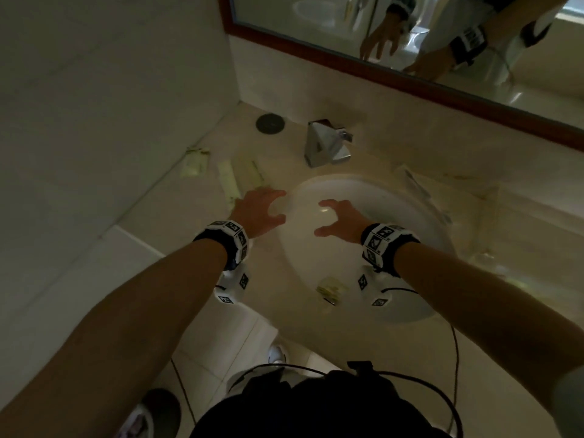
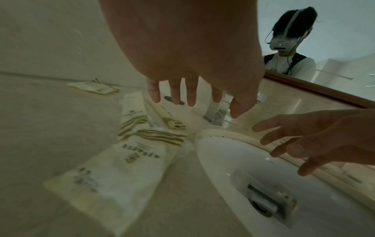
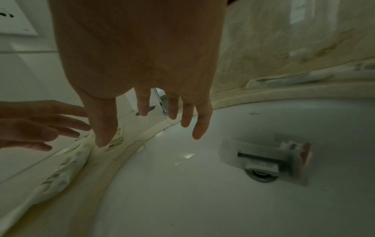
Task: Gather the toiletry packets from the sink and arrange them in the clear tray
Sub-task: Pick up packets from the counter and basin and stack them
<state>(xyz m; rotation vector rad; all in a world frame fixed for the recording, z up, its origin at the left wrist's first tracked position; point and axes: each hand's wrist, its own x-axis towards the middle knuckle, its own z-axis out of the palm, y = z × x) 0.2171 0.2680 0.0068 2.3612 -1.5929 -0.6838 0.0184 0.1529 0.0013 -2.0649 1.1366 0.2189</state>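
From my head camera, my left hand (image 1: 256, 213) and right hand (image 1: 343, 223) both hover over the sink (image 1: 420, 213) with fingers spread and nothing in them. One packet (image 1: 331, 289) lies in the near part of the basin, several more packets (image 1: 230, 181) lie on the counter (image 1: 363, 150) to the left, and the clear tray (image 1: 467, 210) sits to the right of the bowl; I cannot tell whether it holds anything. From my left wrist, my fingers (image 2: 174, 91) hang loose above a large packet (image 2: 113, 173) and striped ones (image 2: 134, 118) by the rim, none lifted. From my right wrist, my fingers (image 3: 199, 121) dangle free over the bowl, where a small clear-wrapped item (image 3: 263, 158) rests on the drain. I judge gathering has barely begun: everything remains to collect.
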